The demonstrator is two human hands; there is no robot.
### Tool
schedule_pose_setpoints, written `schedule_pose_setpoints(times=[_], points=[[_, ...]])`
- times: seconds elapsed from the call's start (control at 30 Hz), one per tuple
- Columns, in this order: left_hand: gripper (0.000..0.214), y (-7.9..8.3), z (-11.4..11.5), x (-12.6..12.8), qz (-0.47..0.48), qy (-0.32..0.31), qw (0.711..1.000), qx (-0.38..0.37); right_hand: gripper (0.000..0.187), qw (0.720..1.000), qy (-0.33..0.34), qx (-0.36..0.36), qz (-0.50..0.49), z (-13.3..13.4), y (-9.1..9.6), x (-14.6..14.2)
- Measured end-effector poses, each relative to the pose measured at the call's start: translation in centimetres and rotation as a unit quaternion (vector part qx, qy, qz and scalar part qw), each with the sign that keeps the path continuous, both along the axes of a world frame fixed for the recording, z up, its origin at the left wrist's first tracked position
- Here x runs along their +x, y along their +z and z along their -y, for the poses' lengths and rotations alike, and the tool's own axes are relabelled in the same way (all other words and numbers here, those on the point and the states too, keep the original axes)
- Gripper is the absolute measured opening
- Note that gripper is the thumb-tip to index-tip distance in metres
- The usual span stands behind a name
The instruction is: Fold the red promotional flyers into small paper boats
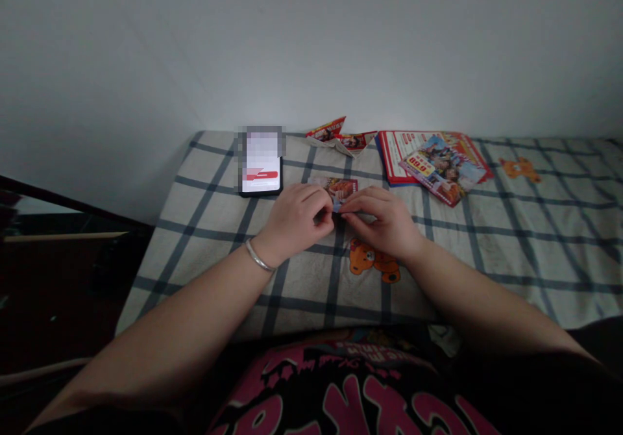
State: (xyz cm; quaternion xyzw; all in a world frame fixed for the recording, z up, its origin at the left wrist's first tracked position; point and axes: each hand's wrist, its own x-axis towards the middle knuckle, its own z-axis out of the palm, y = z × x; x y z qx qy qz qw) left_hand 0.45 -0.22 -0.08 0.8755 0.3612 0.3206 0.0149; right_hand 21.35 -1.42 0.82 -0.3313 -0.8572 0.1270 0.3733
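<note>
A small printed flyer [341, 187] with food pictures lies in front of me, its near edge pinched in both hands. My left hand [302, 217], with a silver bangle at the wrist, is closed at the flyer's near left side. From the other side my right hand [382, 217] grips the same edge between thumb and fingers. The fingertips nearly meet and hide part of the paper. Just beyond the flyer stand two folded paper pieces [354, 143] in red and white print, with pointed corners.
A lit phone [261, 169] lies at the back left, partly blurred out. Right of the folded pieces is a stack of red flyers [396, 162] with a colourful flyer [445, 178] on top. The checked cloth [525, 253] reaches a white wall [311, 45].
</note>
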Motion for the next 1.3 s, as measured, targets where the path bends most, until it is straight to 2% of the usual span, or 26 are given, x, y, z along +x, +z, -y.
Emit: schedule_pose_setpoints(times=[0.37, 0.57, 0.83, 0.97, 1.13, 1.3], points=[[0.007, 0.4, -0.3, -0.2, -0.013, 0.009, 0.999, -0.030, 0.008, 0.997, 0.001, -0.003, -0.080, 0.0, 0.7, 0.6], [0.006, 0.4, -0.3, -0.6, -0.015, 0.028, 0.999, -0.030, 0.007, 0.992, -0.010, -0.029, -0.123, -0.4, 0.3, 1.0], [0.005, 0.4, -0.8, -1.0, -0.030, 0.055, 0.997, -0.036, 0.006, 0.994, -0.042, 0.027, -0.096, -1.0, 0.6, 2.1], [0.005, 0.2, -0.8, -1.0, -0.040, 0.060, 0.997, -0.042, 0.006, 0.994, -0.038, 0.023, -0.098, -1.1, 0.6, 2.2], [0.005, -0.2, -0.9, -1.0, -0.029, 0.084, 0.996, -0.011, 0.006, 0.994, -0.051, 0.008, -0.100, -1.1, 0.5, 2.4], [0.008, -0.4, -1.0, -1.1, -0.042, 0.072, 0.996, -0.013, 0.005, 0.992, -0.060, 0.013, -0.112, -1.3, 0.4, 2.9]])
